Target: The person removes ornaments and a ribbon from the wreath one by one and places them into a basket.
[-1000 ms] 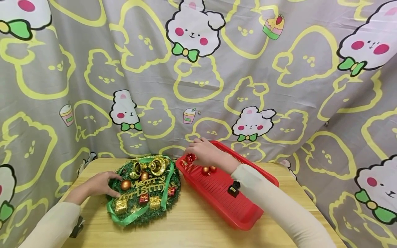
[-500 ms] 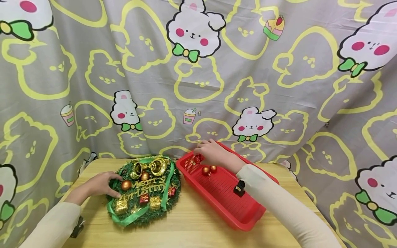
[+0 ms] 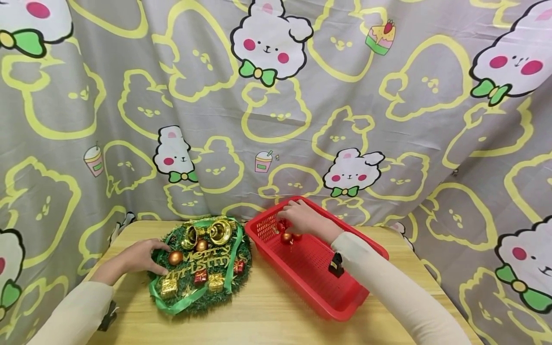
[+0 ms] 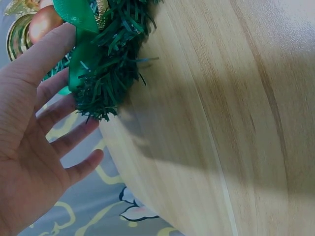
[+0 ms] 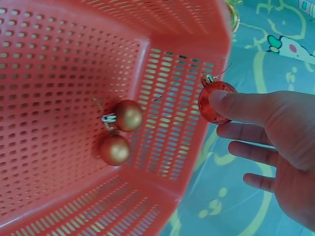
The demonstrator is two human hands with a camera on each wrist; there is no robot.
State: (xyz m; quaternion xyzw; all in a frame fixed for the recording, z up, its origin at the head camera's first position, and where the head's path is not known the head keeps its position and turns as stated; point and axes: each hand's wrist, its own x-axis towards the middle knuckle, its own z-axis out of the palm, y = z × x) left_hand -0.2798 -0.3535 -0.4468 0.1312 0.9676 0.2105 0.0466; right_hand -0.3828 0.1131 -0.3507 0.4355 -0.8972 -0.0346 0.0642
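Observation:
My right hand (image 3: pixel 302 219) pinches a shiny red Christmas ball (image 5: pixel 216 102) between thumb and forefinger, over the far left end of the red basket (image 3: pixel 321 306). A thin loop stands up from the ball's cap, and the other fingers stay extended. Two matte copper-gold balls (image 5: pixel 129 116) lie in the basket. At left, my left hand (image 3: pixel 140 256) rests against the edge of a green Christmas wreath (image 3: pixel 200 301), its fingers spread and fairly straight. In the left wrist view, the thumb lies over the green ribbon (image 4: pixel 84 29) and the fingertips touch the tinsel.
The wreath carries gold bells (image 3: pixel 219 232), copper balls (image 3: pixel 175 258), small wrapped gifts (image 3: pixel 216 282) and gold lettering. Both lie on a wooden table (image 3: pixel 241 316). A grey patterned curtain (image 3: pixel 276 129) hangs close behind and at both sides.
My right hand has moved right and slightly down with the red ball, toward the copper balls in the basket. The left hand and the wreath have stayed put.

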